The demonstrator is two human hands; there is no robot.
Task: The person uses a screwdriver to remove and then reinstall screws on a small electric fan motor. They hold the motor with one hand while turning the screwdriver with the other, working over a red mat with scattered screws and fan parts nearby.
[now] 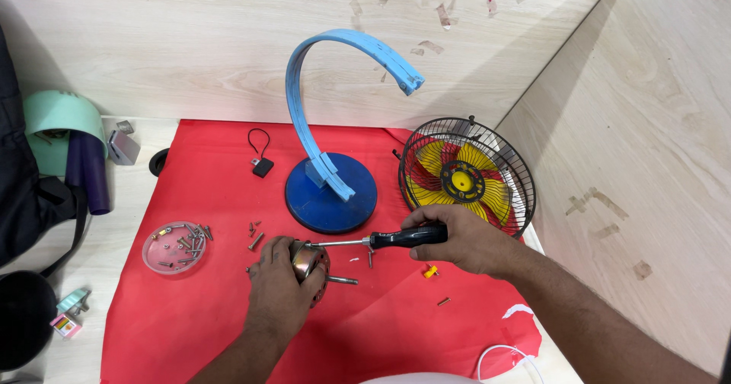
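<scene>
A small round metal motor with a copper-coloured winding (308, 262) is clamped under the closed fingers of the left hand (280, 281), pressed down onto the red cloth sheet (190, 315) that covers the pale wooden table (129, 193). A thin steel shaft is seen sticking out of the motor on the side away from the palm. The black handle of a screwdriver with a bright metal shank (381, 239) is gripped firmly in the closed right hand (464, 241), and its tip is laid against the upper edge of the motor, just beside the left thumb. Loose screws (256, 239) are scattered close above the left hand, and a clear round plastic dish holding more screws (173, 247) sits a little further out on that side. A small yellow plastic piece (431, 271) lies just below the right hand. Beyond both hands a blue curved plastic stand on a round dark-blue base (331, 190) is set upright, and a black wire fan cage with yellow and red blades (466, 178) rests just above the right hand.
</scene>
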